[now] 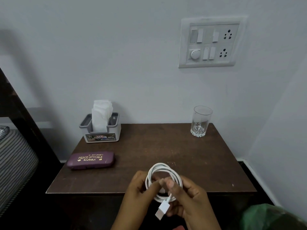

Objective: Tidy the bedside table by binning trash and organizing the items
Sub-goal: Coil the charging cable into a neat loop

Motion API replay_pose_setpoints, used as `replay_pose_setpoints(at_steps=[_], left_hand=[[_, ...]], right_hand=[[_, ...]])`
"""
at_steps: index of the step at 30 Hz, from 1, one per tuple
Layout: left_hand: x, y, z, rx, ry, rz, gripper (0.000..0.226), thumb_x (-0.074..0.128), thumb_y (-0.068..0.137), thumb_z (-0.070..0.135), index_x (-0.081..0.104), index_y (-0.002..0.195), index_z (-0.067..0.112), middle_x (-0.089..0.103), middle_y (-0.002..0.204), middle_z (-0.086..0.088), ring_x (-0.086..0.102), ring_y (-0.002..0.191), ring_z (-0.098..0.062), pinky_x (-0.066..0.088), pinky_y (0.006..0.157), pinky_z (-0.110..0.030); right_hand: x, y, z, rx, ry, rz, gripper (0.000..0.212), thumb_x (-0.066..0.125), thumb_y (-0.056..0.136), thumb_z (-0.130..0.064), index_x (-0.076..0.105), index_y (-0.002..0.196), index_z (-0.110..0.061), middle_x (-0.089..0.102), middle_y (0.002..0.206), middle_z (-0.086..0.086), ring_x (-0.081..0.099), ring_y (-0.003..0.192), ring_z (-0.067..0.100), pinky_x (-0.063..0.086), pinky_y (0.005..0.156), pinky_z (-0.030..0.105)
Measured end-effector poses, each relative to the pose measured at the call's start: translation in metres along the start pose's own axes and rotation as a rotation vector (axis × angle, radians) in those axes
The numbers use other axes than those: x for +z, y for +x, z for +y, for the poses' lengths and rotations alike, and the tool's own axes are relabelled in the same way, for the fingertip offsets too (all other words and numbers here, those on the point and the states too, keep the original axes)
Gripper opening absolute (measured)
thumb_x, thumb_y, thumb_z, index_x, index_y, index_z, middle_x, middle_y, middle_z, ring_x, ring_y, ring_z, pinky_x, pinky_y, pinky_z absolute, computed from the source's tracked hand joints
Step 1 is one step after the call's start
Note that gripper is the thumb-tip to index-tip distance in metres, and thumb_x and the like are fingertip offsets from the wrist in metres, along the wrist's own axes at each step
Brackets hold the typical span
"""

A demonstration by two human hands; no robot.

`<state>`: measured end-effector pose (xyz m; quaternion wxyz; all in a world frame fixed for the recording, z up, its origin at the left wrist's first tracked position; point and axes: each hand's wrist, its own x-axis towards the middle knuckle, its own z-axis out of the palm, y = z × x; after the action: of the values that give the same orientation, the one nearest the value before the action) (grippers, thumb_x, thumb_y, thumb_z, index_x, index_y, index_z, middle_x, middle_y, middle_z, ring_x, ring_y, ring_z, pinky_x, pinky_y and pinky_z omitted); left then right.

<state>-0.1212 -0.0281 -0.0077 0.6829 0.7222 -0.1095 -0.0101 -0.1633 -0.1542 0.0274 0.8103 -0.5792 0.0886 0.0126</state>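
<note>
While I watched through the head camera, I counted one white charging cable point(162, 166), wound into a single coil of several turns and held above the front edge of the surface point(166, 146), not resting on it. Both hands were closed on it: the left hand point(137, 190) pinched the left side of the coil, and the right hand point(191, 198) gripped its right and lower side, with one white plug point(162, 211) sticking out below the fingers. I could not find the cable's other end, and the fingertips inside the ring were too blurred to sort out. On the surface stood three other things: one purple spectacle case point(90, 161) lying closed at the left, one grey and white tissue holder point(101, 131) at the back left corner with a wad of white tissues point(101, 113) rising from it, and one clear glass point(200, 121) upright at the back right, well apart from the rest. On the wall above the glass hung one switch panel point(209, 43) with two sockets and one dial. A striped mattress point(15, 163) was cut off at the left edge, and a blurred green shape point(269, 218), cut off at the bottom right corner, I could not identify.
</note>
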Motion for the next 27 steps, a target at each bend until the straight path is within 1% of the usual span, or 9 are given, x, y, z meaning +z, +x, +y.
replay_pose_setpoints(at_steps=[2, 5, 8, 10, 13, 15, 20, 24, 27], left_hand=[[-0.003, 0.000, -0.002, -0.064, -0.235, -0.122, 0.042, 0.080, 0.055, 0.041, 0.075, 0.089, 0.016, 0.066, 0.105, -0.013, 0.066, 0.100, -0.024, 0.050, 0.084, -0.031], [-0.009, -0.003, -0.009, -0.075, -0.531, -0.363, 0.045, 0.085, 0.059, 0.040, 0.074, 0.092, 0.011, 0.072, 0.096, -0.016, 0.069, 0.089, -0.025, 0.053, 0.075, -0.029], [-0.010, -0.009, 0.001, 0.001, -0.679, -0.378, 0.045, 0.050, 0.095, 0.023, 0.046, 0.135, 0.004, 0.059, 0.127, -0.021, 0.055, 0.119, -0.033, 0.045, 0.097, -0.035], [-0.021, -0.013, -0.001, 0.001, -0.689, -0.250, 0.044, 0.028, 0.101, 0.005, 0.023, 0.142, -0.009, 0.039, 0.142, -0.029, 0.037, 0.132, -0.040, 0.031, 0.109, -0.043], [-0.020, -0.015, -0.007, 0.087, -0.546, -0.329, 0.035, 0.050, 0.092, 0.002, 0.053, 0.127, 0.005, 0.062, 0.125, -0.009, 0.057, 0.117, -0.021, 0.044, 0.099, -0.029], [-0.018, -0.012, -0.001, 0.062, -0.502, -0.462, 0.027, 0.066, 0.082, 0.008, 0.068, 0.108, 0.015, 0.073, 0.102, 0.002, 0.066, 0.097, -0.007, 0.050, 0.083, -0.017], [-0.015, -0.016, 0.008, 0.070, -0.252, -0.275, 0.038, 0.088, 0.048, 0.044, 0.076, 0.075, 0.020, 0.070, 0.062, -0.005, 0.066, 0.059, -0.010, 0.050, 0.059, -0.018], [-0.021, -0.027, -0.002, 0.044, -0.098, -0.259, 0.041, 0.084, 0.052, 0.054, 0.076, 0.078, 0.025, 0.070, 0.074, -0.012, 0.062, 0.060, -0.014, 0.048, 0.058, -0.022], [-0.026, -0.041, -0.002, -0.066, -0.076, -0.314, 0.047, 0.087, 0.052, 0.046, 0.075, 0.090, 0.020, 0.068, 0.092, -0.025, 0.064, 0.078, -0.020, 0.049, 0.072, -0.027]], right_hand=[[0.000, 0.000, -0.003, 0.048, 0.074, 0.003, 0.010, 0.075, 0.070, -0.021, 0.078, 0.078, -0.015, 0.062, 0.054, 0.006, 0.050, 0.037, 0.014, 0.042, 0.034, 0.021], [0.000, -0.002, -0.003, 0.097, 0.112, -0.012, 0.015, 0.082, 0.061, -0.017, 0.077, 0.075, -0.012, 0.060, 0.054, 0.007, 0.050, 0.038, 0.015, 0.041, 0.033, 0.020], [-0.003, -0.001, -0.001, 0.078, 0.127, 0.010, 0.027, 0.085, 0.058, -0.030, 0.077, 0.073, -0.009, 0.057, 0.057, 0.010, 0.054, 0.042, 0.016, 0.046, 0.037, 0.021], [-0.004, 0.000, 0.001, 0.063, 0.123, -0.023, 0.041, 0.087, 0.052, -0.041, 0.078, 0.078, -0.010, 0.058, 0.066, 0.015, 0.058, 0.051, 0.017, 0.050, 0.044, 0.022], [-0.007, 0.000, 0.002, 0.049, 0.099, -0.039, 0.079, 0.090, 0.021, -0.054, 0.077, 0.087, -0.011, 0.060, 0.072, 0.018, 0.058, 0.057, 0.025, 0.049, 0.046, 0.025], [-0.007, -0.001, -0.003, 0.022, 0.070, -0.049, 0.064, 0.089, 0.032, -0.046, 0.077, 0.086, -0.013, 0.057, 0.064, 0.017, 0.055, 0.047, 0.025, 0.045, 0.040, 0.023], [-0.005, -0.002, -0.005, -0.071, 0.014, 0.086, 0.012, 0.078, 0.067, -0.023, 0.076, 0.075, -0.015, 0.038, 0.039, 0.003, 0.036, 0.028, 0.011, 0.031, 0.033, 0.016], [-0.003, -0.003, 0.002, -0.064, 0.049, 0.113, 0.016, 0.062, 0.080, -0.014, 0.075, 0.072, -0.012, 0.036, 0.038, 0.002, 0.032, 0.024, 0.011, 0.028, 0.031, 0.015], [0.000, -0.002, 0.009, -0.083, -0.001, 0.082, 0.013, 0.065, 0.081, -0.017, 0.077, 0.076, -0.016, 0.041, 0.043, 0.005, 0.040, 0.033, 0.014, 0.035, 0.036, 0.021]])
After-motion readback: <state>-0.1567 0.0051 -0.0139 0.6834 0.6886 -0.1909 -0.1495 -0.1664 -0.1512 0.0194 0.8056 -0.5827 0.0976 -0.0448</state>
